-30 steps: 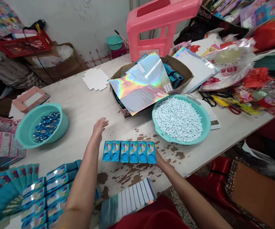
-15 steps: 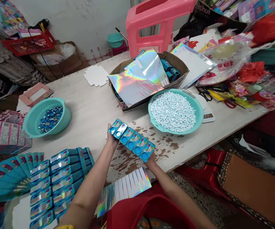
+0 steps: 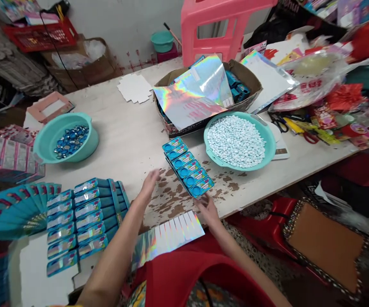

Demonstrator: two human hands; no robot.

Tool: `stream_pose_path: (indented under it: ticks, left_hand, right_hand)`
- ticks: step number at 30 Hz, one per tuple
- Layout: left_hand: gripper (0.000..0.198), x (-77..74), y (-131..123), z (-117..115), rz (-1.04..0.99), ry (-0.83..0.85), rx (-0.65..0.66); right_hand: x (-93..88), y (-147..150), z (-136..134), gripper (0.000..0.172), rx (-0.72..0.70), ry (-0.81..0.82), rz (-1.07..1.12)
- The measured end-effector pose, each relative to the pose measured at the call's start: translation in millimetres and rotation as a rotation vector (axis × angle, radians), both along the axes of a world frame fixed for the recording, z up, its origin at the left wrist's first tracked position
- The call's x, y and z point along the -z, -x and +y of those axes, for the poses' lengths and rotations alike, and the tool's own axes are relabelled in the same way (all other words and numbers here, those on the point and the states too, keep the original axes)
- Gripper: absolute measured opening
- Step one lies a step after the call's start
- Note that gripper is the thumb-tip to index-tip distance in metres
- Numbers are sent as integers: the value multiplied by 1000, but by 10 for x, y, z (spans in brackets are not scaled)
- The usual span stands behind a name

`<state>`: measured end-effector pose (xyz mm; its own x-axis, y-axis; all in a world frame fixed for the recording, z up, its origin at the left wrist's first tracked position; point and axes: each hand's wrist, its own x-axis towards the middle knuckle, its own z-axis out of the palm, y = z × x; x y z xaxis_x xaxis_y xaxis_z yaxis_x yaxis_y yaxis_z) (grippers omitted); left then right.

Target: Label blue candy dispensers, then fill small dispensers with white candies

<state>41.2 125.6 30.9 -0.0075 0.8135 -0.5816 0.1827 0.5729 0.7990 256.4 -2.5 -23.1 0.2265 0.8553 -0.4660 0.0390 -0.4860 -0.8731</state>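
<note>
A row of several small blue tins (image 3: 188,166) lies diagonally on the white table (image 3: 130,140), just left of a teal basin of white pellets (image 3: 238,140). My left hand (image 3: 149,182) hovers open to the left of the row, touching nothing. My right hand (image 3: 207,206) is just below the row's near end, fingers loosely spread, holding nothing. A holographic card strip (image 3: 168,237) lies at the table's near edge between my arms.
Stacked blue tins (image 3: 85,221) and fanned blue cards (image 3: 15,209) sit at the left. A teal basin of blue gems (image 3: 65,138) stands beyond them. A cardboard box with holographic sheets (image 3: 200,91) and a pink stool (image 3: 223,25) are behind. Clutter fills the right.
Both hands lifted the row of tins, turned it diagonal, set it down nearer the pellet basin and let go. My hands have drawn back toward me.
</note>
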Motion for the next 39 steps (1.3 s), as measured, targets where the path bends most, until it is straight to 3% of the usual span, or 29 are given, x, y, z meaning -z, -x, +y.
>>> stream_pose_path:
  ticks: [3,5,8,11,16,23,27,30,32,35,37,39]
  left_hand:
    - [61,-56,473,-825,-67,150,496]
    - [52,-47,686,-1247,-32,235,726]
    - [18,46,769,-1537,173,189,701]
    - [19,159,634,-1503,270,95,577]
    - [20,265,403,-1393,380,-19,582]
    - [19,416,472,-1600,491,-78,527]
    - [24,470,535,-1553,354,-38,532]
    - [30,470,561,-1462,239,-15,522]
    - [33,463,555,-1424,183,-20,520]
    - [33,481,510,-1411,108,-10,516]
    - [32,521,474,-1416,109,-14,493]
    - [30,578,447,-1418,146,-14,459]
  right_hand:
    - [-5,-32,-284,49,-208,225,225]
    - [38,-19,-368,41,-374,215,289]
    - [154,-63,-357,32,-406,130,226]
    - [284,-253,-279,30,-313,73,124]
    - [418,-572,-254,24,-232,-23,-55]
    - [469,-519,-457,18,-279,-108,-224]
    - [371,-523,-543,18,-315,-128,-326]
    - [153,-383,-510,25,-317,-172,-464]
    - [-17,-147,-434,31,-427,-298,-621]
    - [-169,317,-296,32,-818,-525,-777]
    - [-160,568,-233,30,-1022,-555,-826]
    - [-90,701,-215,29,-1126,-540,-867]
